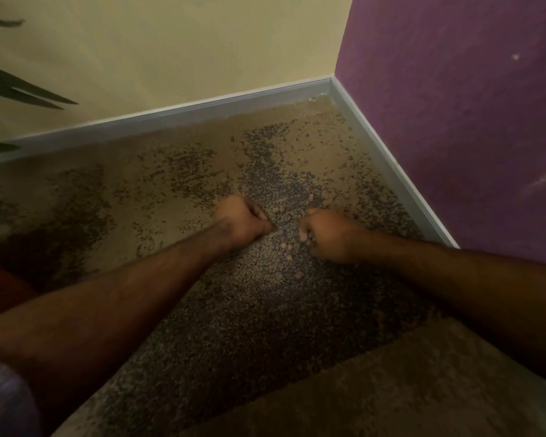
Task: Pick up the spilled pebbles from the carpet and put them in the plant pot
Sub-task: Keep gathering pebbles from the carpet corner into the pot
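Pebbles (pixel 289 246) lie on the carpet (pixel 171 197) between the left hand (pixel 245 220) and right hand (pixel 327 234), before the wall corner (pixel 331 78); plant leaves (pixel 22 89) far left.

No text, label, brand, number or sign can be read anywhere in this view.

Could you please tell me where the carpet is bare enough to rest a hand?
Bare carpet lies nearer the camera between the forearms. It is crowded with pebbles between the left hand and right hand.
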